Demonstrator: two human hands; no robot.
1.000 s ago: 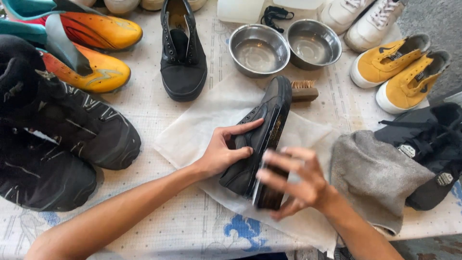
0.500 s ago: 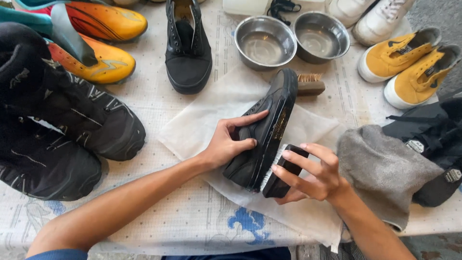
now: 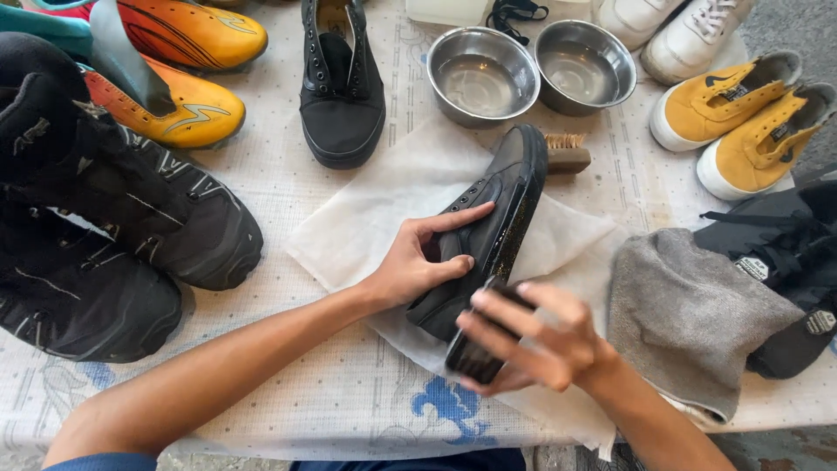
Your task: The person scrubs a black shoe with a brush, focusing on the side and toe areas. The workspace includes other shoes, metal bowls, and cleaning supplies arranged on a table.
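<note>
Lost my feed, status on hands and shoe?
Left hand steadies black shoe on its side. Right hand grips dark brush at heel. Nothing blocking.

Two steel bowls [image 3: 532, 74] side by side at top centre. Wooden brush [image 3: 568, 153] just below them. Lone black sneaker [image 3: 342, 83] to their left. Orange football boots [image 3: 174, 65] top left; bulky black shoes [image 3: 113, 235] at left edge. Yellow sneakers [image 3: 741, 118] right; white sneakers [image 3: 676, 30] above. Grey cloth [image 3: 689, 318] lower right.
</note>
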